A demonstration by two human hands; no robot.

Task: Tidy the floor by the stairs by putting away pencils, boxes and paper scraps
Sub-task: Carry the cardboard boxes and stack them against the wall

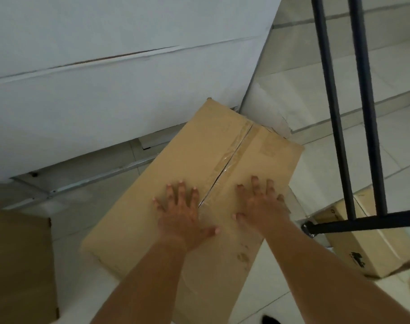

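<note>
Large cardboard box (206, 183) on the floor (339, 164), its far end against the white wall (105, 90) beside the stairs (316, 73). Left hand (183, 213) and right hand (261, 204) lie flat either side of the box's taped seam (232, 157), each grip released, fingers spread, grasping nothing (probably pressing or sliding the box toward the wall). Right of the box, behind black railing bars (334, 113), a second box (374, 249) is partly hidden; left of it, a brown panel (19, 265) is cut off. No pencils or paper scraps can be made out.
</note>
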